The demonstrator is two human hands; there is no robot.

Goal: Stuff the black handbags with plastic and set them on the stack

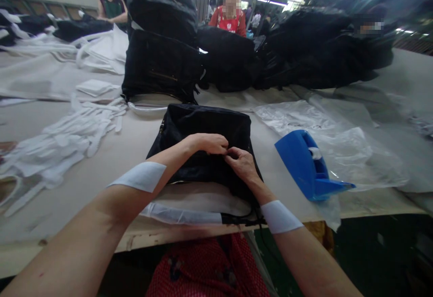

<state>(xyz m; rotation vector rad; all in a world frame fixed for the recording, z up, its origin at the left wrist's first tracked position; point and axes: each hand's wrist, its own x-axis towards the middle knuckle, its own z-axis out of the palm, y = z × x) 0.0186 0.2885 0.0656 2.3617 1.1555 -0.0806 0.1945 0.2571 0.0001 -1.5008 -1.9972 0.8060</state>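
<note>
A black fabric bag (199, 123) lies on the table in front of me, with a metal zipper along its near edge. White wrapping (182, 214) shows around the strap or handle at the front. My left hand (213, 143) is over the middle of the bag, its fingers closed in a pinch. Close beside it, my right hand (241, 159) pinches at the same spot, the fingertips of both nearly touching. Whatever is between the fingers is too small and dark to make out.
A blue plastic holder (301, 166) stands to the right on clear plastic sheeting (358, 152). White strips (64, 139) are heaped at left. Stacked black bags (162, 58) and a dark pile (321, 53) line the back. Two people (232, 17) are beyond the table (135, 238).
</note>
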